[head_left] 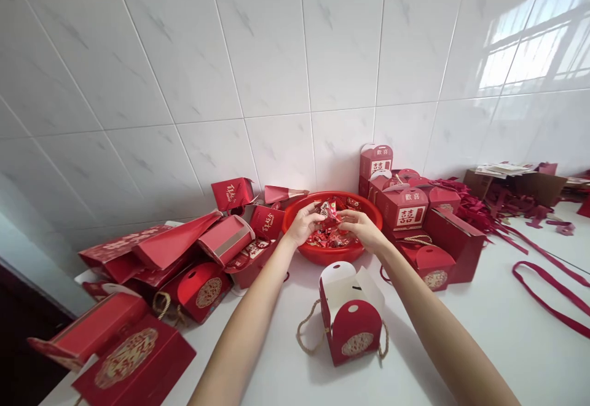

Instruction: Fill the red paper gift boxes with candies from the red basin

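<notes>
Open at the front and right, crowded on both sides
A stretch of bare white tabletop [511, 332] runs along the right front, and a hand could pass there, outside the right arm [433, 320] and below the loose ribbon [528, 263]. Between the forearms, the open box [354, 351] stands in the way with a rope handle on each side; narrow gaps separate it from the left arm [251, 326] and the right arm. Its top is spread open, leaving a way in from above. Behind it, both hands and the wrapped sweets [332, 209] take up the room over the basin [338, 255]. Piled boxes [138, 360] block the left, stacked boxes [408, 206] the basin's right, and the tiled wall [276, 56] the back.
</notes>
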Demonstrator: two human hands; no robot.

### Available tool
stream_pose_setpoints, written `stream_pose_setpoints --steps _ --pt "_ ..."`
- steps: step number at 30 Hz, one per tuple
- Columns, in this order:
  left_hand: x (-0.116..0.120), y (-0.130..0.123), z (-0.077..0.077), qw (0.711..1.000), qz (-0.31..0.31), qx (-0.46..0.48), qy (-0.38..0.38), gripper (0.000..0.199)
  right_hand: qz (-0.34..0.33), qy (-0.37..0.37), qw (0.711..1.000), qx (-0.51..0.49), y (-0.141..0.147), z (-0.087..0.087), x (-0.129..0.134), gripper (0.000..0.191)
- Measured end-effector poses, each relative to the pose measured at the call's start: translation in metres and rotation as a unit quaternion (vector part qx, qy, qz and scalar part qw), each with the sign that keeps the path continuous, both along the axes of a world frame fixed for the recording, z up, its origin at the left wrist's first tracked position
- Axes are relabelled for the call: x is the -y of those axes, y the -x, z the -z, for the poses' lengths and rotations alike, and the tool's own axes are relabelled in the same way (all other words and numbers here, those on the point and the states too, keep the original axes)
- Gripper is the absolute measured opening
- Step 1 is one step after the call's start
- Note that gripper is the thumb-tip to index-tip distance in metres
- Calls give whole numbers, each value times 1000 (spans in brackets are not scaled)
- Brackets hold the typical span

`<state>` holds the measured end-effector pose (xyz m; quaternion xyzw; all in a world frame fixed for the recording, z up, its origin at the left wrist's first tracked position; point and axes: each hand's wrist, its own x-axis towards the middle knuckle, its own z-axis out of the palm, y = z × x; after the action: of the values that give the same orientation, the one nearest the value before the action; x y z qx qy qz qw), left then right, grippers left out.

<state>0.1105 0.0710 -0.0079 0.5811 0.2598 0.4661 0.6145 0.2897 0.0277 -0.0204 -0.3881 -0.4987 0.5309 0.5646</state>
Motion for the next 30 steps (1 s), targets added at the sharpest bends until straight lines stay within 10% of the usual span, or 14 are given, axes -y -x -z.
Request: stream_pose_setpoints --steps 15,25,30 --pt "0 -4 4 992 -28 -98 -71 73 -4 39 997 -64 -1 -1 3 41" --pt "-33 -14 29 934 -77 -350 -2 9 58 21 985 -164 -14 4 -11 22" --pt "-35 -21 35 889 -53 -455 0 17 55 32 978 -198 -17 3 -9 20"
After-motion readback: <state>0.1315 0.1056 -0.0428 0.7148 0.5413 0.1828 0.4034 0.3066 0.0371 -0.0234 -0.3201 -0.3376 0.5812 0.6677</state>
